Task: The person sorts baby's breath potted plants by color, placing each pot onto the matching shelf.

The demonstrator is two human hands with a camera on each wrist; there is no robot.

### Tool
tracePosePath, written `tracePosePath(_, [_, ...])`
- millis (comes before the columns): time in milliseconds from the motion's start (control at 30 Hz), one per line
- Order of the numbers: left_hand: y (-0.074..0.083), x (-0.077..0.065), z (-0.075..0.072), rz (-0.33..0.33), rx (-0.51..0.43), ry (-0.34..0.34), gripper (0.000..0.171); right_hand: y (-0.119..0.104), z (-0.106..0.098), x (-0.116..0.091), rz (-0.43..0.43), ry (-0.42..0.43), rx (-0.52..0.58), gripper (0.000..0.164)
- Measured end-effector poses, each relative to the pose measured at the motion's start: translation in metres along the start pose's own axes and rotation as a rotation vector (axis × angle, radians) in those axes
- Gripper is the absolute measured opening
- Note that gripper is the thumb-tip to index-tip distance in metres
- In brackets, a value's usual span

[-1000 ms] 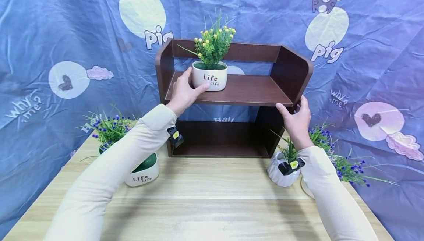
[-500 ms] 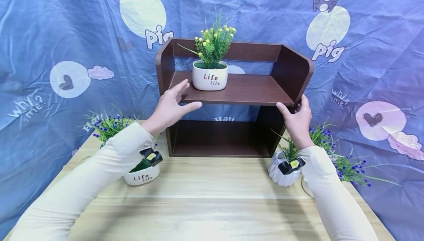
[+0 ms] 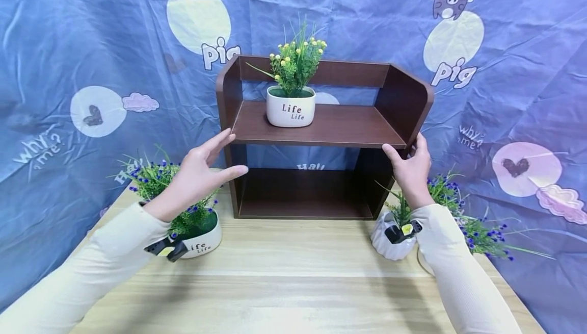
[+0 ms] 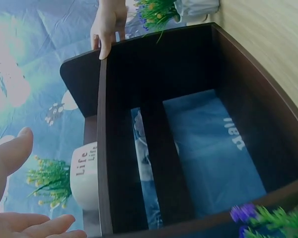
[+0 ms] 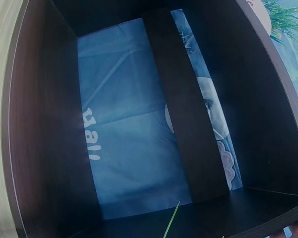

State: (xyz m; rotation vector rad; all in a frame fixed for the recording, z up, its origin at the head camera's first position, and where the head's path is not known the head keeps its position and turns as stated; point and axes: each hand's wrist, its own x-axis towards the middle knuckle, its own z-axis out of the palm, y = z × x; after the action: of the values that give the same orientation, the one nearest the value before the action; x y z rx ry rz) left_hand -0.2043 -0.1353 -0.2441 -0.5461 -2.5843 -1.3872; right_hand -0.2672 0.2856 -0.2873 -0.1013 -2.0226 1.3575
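Observation:
A dark brown two-tier shelf (image 3: pixel 316 130) stands on the table. On its upper board sits a white oval pot (image 3: pixel 291 112) lettered "Life", holding a plant with yellow flowers (image 3: pixel 295 61). My right hand (image 3: pixel 412 173) grips the shelf's right side panel, thumb on the front edge and fingers around the outside. Beside the left panel is my left hand (image 3: pixel 194 173), fingers extended and thumb spread, holding nothing. Below it, a white pot (image 3: pixel 208 239) with blue-flowered greenery (image 3: pixel 153 178) is partly covered by the wrist and sleeve.
Under the right wrist stands a ribbed white pot (image 3: pixel 390 242) with grassy leaves. Behind the right sleeve, blue-flowered greenery (image 3: pixel 486 234) spreads outward. A blue printed cloth (image 3: pixel 357 7) hangs behind the light wooden table (image 3: pixel 284 283).
My left hand has let go of the yellow-flowered pot and drawn back left and down, past the shelf's left panel. The pot stays on the upper board; my right hand keeps its place.

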Motion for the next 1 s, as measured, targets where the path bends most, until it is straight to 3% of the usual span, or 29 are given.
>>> tracePosePath(233, [-0.014, -0.027, -0.017, -0.008, 0.059, 0.039, 0.088, 0.001, 0.001, 0.0, -0.017, 0.011, -0.004, 0.07])
tracePosePath(500, [-0.037, -0.06, -0.047, -0.029, 0.153, 0.108, 0.088, 0.0, 0.0, -0.001, -0.014, 0.002, -0.011, 0.072])
tracePosePath(733, [-0.067, -0.078, -0.067, -0.024, 0.185, 0.131, 0.089, 0.001, -0.001, -0.001, -0.028, 0.002, -0.015, 0.071])
tracePosePath(1000, [-0.096, -0.092, -0.083, -0.071, 0.216, 0.127, 0.091, 0.003, 0.0, -0.002, -0.03, 0.019, -0.014, 0.068])
